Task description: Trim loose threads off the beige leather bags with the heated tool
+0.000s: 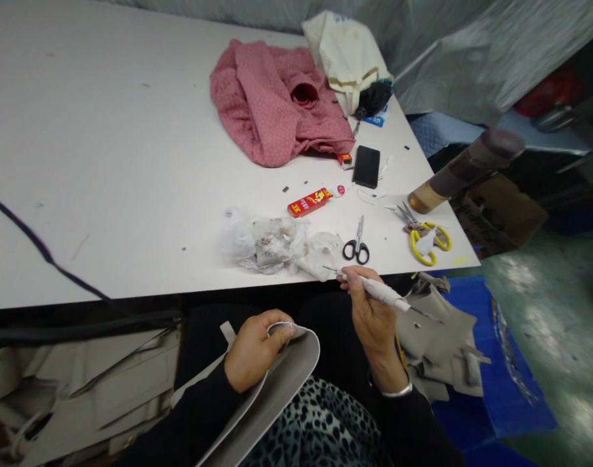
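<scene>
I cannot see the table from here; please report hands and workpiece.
Left hand gripping grey panel edge. Right hand holding white tool. Black scissors on table, apart from hands.

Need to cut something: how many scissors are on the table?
2. Black-handled scissors lie near the table's front edge; yellow-handled scissors lie to their right, by the bottle. Others may hide under the pink cloth.

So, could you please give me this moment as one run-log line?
left hand: grips grey panel edge | right hand: holds white-wrapped tool | table: black scissors, red tube, pink cloth
</scene>
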A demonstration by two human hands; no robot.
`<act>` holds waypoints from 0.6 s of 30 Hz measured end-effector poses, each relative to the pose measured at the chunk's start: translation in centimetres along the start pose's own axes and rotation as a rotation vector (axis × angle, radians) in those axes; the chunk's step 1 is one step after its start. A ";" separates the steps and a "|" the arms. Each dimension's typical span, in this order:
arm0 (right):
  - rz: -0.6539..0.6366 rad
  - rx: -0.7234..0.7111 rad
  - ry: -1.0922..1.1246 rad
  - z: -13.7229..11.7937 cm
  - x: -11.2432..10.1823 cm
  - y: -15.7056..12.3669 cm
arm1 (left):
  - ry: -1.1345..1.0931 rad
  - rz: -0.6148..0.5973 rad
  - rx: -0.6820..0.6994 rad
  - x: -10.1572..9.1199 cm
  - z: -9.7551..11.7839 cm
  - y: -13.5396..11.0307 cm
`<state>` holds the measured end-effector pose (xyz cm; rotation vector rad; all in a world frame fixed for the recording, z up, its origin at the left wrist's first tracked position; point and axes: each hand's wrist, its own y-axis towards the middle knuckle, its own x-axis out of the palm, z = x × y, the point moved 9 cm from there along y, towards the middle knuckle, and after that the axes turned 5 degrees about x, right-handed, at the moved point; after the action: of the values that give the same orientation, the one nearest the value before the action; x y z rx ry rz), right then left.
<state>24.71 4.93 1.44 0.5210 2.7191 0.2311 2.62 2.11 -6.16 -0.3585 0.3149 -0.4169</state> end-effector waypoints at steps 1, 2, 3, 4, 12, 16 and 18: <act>-0.005 -0.019 -0.015 0.0 0.1 0.0 | -0.003 0.002 0.003 0.0 0.1 0.0; -0.013 -0.041 -0.036 -0.2 0.2 0.0 | -0.003 0.002 0.007 0.0 0.2 0.0; -0.022 -0.063 -0.063 -0.4 0.3 0.0 | -0.002 0.002 0.009 0.0 0.2 0.0; -0.032 -0.088 -0.096 -0.7 0.4 0.0 | -0.002 0.001 0.011 0.1 0.3 0.0; -0.082 -0.343 -0.348 -4.2 1.8 0.5 | -0.024 0.017 -0.007 -0.1 0.6 -0.3; -0.091 -0.326 -0.379 -4.0 2.0 0.8 | -0.037 0.027 0.009 -0.2 0.6 -0.5; -0.103 -0.309 -0.369 -3.7 2.1 0.9 | -0.044 0.033 0.015 -0.1 0.5 -0.6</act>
<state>21.83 6.22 4.40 0.2987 2.2884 0.4690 2.48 1.81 -5.45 -0.3470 0.2741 -0.3780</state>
